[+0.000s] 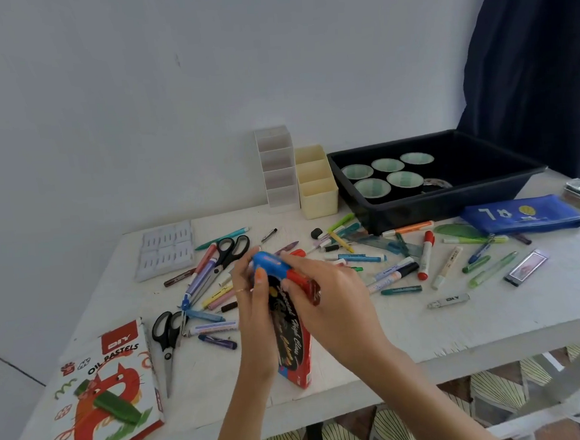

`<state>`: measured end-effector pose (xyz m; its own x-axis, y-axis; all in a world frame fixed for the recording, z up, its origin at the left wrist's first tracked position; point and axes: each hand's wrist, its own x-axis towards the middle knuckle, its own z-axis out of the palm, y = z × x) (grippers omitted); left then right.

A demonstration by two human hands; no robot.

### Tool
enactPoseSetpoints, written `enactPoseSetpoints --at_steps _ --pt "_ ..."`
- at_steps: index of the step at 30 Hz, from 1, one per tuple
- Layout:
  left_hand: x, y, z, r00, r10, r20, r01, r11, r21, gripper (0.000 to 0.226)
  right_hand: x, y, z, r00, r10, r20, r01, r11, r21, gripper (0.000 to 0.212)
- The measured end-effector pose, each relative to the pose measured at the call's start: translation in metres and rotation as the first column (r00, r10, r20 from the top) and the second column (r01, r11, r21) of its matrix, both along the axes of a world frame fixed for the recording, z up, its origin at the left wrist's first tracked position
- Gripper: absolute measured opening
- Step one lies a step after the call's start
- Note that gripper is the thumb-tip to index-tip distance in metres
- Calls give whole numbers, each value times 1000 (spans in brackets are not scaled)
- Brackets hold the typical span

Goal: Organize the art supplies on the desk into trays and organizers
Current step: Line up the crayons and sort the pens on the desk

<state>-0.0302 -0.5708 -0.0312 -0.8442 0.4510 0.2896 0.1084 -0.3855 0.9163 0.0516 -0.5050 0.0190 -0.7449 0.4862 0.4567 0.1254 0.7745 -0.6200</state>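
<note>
Art supplies lie scattered over the white desk (410,335). Nearest, at the front left corner, sits an oil pastels box (101,394) with a green crayon (118,407) lying across its lid. Black-handled scissors (167,338) lie just beside it. At the front middle a red box (296,353) with a black printed face stands tilted, its lower end on the desk. Above it the left hand (254,311) and the right hand (332,302) both grip a blue-and-red object (274,266). The left fingers curl round its blue end with the thumb pressed on it, and the right fingers curl over its red end. Whether either hand also holds the box cannot be told. Around the hands lie loose markers (425,255), pens and crayons, and a second pair of scissors (227,255). Farther back are a blue pouch (522,217) and a white blister pack (167,250). By the wall stand a clear organizer (278,172) and a cream organizer (317,187), touching side by side. Next to them is a black tray (435,206) holding tape rolls (372,187).
</note>
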Motion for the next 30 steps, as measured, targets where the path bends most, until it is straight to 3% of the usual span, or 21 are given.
enactPoseSetpoints --at_steps 2,4,6,9,13,20,22,27,30 --pt "2 -2 -24 995 96 -9 -96 989 -115 36 -1 10 -3 1000 -11 -24 5 969 -246 37" --pt "5 -6 -46 964 257 -74 -267 931 -250 28 2 27 -6 993 -78 -84 24 856 -516 36" --pt "9 -9 -58 926 370 -67 -373 881 -291 23 8 46 -11 974 -178 -141 43 754 -655 35" --pt "14 -7 -59 918 382 111 -345 903 -255 34 15 69 -18 919 -340 -199 44 590 -806 34" --pt "15 12 -43 937 170 305 -149 985 -92 32 25 94 -29 895 -379 -236 -80 384 -920 42" --pt "16 80 -20 928 46 369 -61 998 31 33 66 140 -48 907 -250 -338 -296 190 -936 54" --pt "21 104 -14 926 -2 378 -18 999 48 31 81 158 -52 908 -219 -356 -313 209 -926 62" --pt "49 182 -1 924 -35 382 -1 996 93 52 128 214 -53 969 -148 -196 -97 505 -858 88" --pt "76 242 5 915 -96 393 67 994 87 47 161 258 -53 966 -208 -152 34 688 -724 106"
